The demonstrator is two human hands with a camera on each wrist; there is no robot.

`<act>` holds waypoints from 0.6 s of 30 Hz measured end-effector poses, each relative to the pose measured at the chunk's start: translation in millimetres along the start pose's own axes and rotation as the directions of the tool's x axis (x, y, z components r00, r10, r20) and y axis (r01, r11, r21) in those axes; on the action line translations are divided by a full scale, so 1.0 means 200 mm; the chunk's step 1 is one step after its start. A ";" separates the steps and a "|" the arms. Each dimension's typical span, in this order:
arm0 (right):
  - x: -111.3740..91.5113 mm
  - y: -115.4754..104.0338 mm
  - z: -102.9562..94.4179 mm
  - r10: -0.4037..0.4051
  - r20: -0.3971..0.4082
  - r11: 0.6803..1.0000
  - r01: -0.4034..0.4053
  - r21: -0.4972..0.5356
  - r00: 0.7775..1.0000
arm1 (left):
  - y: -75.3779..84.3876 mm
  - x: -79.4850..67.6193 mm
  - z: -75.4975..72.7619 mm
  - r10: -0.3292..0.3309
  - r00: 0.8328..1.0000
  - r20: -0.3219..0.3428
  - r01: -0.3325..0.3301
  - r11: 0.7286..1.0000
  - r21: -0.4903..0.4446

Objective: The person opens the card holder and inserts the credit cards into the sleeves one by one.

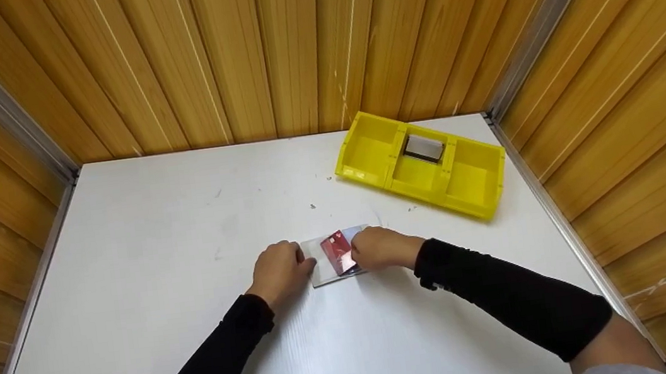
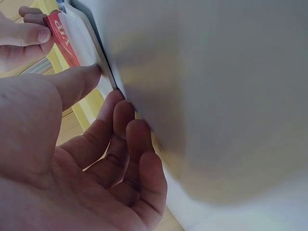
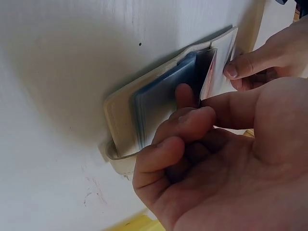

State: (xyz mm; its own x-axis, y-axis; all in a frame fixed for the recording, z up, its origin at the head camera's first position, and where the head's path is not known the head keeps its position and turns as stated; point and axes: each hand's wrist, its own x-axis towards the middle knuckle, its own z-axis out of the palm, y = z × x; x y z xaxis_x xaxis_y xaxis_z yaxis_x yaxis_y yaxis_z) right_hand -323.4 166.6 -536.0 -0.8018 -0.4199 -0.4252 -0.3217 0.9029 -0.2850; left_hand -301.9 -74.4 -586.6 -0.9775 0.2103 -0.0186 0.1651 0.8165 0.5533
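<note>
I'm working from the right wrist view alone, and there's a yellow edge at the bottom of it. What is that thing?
Observer: A yellow tray with three compartments.
Operator: Anything inside?
Observer: Yes, a small pale-grey object in the middle compartment; I can't tell what it is.
Operator: The card in the right hand: I can't read any lettering here. Does another view show some?
Observer: The left wrist view does: pale letters on its red face, reading VIP.

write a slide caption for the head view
Left hand holds an open card holder while the right hand pinches a red card, a yellow tray beyond.
</note>
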 end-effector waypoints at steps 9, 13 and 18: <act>0.01 -0.01 0.00 0.040 -0.058 0.999 -0.040 -0.004 0.997 | 0.00 0.00 0.00 0.003 1.000 -0.003 -0.003 1.000 -0.008; 0.01 0.00 0.00 0.030 -0.086 0.999 -0.031 -0.012 0.996 | 0.00 0.00 0.00 -0.001 1.000 -0.001 0.001 1.000 -0.002; 0.01 0.00 -0.01 0.019 -0.111 1.000 -0.021 -0.018 0.994 | 0.00 0.00 0.00 -0.006 1.000 0.001 0.006 1.000 -0.003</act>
State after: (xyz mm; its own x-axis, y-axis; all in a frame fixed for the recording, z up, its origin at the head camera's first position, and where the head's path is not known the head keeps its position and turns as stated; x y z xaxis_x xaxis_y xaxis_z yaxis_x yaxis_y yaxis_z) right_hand -324.6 165.5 -535.2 -0.8589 -0.3898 -0.3322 -0.3138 0.9132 -0.2601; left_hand -302.6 -74.1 -586.9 -0.9783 0.2061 -0.0229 0.1590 0.8163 0.5553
